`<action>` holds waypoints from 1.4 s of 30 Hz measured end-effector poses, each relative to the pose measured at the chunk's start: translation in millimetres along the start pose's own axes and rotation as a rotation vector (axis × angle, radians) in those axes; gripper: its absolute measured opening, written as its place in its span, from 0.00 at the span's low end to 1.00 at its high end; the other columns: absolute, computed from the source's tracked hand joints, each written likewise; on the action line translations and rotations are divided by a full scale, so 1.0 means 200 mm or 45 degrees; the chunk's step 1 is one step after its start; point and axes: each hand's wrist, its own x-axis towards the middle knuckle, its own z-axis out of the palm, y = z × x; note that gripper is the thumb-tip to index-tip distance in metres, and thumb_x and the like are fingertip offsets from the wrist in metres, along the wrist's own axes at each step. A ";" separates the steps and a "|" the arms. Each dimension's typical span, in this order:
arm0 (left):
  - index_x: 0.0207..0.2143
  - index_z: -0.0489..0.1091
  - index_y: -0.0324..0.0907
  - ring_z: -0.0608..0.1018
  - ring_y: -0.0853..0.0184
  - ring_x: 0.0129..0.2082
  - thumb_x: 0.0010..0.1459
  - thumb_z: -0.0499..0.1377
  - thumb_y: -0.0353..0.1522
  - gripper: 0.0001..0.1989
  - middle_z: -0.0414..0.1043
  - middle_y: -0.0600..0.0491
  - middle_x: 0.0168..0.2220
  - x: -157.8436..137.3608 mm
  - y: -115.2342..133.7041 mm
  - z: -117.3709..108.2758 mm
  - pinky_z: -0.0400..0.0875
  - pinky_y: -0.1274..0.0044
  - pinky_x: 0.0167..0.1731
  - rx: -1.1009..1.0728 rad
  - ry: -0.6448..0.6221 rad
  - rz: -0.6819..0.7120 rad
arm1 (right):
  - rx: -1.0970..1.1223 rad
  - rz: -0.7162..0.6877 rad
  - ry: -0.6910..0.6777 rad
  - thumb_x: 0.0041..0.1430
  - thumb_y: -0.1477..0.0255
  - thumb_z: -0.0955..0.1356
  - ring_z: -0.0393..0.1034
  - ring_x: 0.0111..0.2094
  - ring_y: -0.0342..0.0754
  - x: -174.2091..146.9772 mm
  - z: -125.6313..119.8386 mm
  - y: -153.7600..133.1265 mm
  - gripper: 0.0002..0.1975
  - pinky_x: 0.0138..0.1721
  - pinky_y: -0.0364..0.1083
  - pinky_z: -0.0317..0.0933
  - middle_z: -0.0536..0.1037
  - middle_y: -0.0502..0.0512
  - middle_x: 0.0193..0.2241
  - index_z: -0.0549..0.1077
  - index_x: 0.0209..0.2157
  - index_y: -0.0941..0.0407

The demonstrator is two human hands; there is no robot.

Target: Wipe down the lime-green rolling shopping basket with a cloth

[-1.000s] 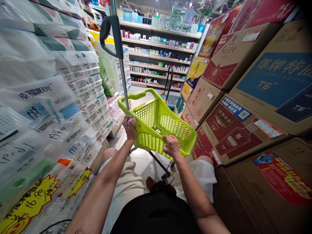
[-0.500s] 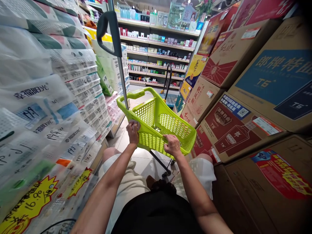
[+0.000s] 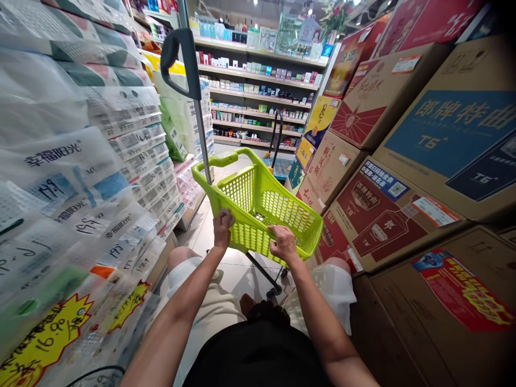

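In the head view, our left arm reaches forward with the wrist bent up, and our left hand [image 3: 223, 228] is bunched, fingers curled, against the outer wall of the lime-green shopping cart [image 3: 250, 232], below the rim and near its handle corner. Whether anything is in that palm we cannot tell. Our right arm comes in from the other side, elbow bent outward, and our right hand [image 3: 282, 242] grasps the near rim, one digit laid along the edge.

The cart stands on the tiled floor [image 3: 238, 275] just before our knees, a dark loop handle [image 3: 192, 62] on a grey pole [image 3: 201, 129] at its rear corner. Its perforated basket [image 3: 288, 208] opens upward; small pale and dark shapes show at the bottom, too small for us to identify.

Plastic-wrapped packs [image 3: 141, 166] are stacked along our left, printed liquor cartons [image 3: 379, 215] along our right. Beyond the cart are a blue platform trolley [image 3: 284, 167] and shelving [image 3: 226, 70] lined with small boxes and tubes.
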 end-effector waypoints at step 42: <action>0.39 0.74 0.42 0.72 0.57 0.43 0.55 0.56 0.27 0.11 0.67 0.45 0.40 -0.52 0.19 0.16 0.74 0.60 0.46 -0.078 0.005 -0.083 | 0.001 0.055 -0.057 0.46 0.79 0.65 0.77 0.50 0.55 -0.03 -0.01 -0.03 0.29 0.59 0.51 0.65 0.83 0.62 0.48 0.77 0.53 0.59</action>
